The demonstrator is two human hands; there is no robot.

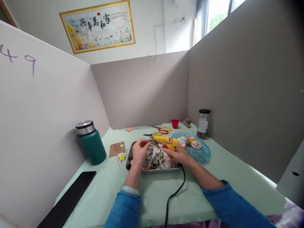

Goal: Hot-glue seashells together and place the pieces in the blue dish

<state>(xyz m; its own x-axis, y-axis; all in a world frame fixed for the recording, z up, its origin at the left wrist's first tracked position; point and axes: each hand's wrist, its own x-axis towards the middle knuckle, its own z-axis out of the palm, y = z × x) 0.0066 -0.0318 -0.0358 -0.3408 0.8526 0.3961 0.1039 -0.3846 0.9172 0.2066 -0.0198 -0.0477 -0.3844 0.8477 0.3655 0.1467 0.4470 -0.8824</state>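
My right hand (178, 154) is wrapped round the handle of a yellow hot glue gun (165, 140), its nozzle pointing left toward my other hand. A black cord (174, 193) hangs from the gun and runs down to the table's front edge. My left hand (140, 151) is closed in a pinch just left of the nozzle; what its fingertips hold, if anything, is too small to make out. Both hands are above a metal tray (161, 170) heaped with seashells (156, 156), and they hide parts of it.
A blue scalloped plate (201, 155) with shells stands right of the tray. Scissors (163, 129), a red cup (175, 123) and a jar (203, 124) are behind. To the left are a green bottle (92, 145), a brown card (117, 148), a flower-decorated disc (121, 157) and a black slab (68, 198).
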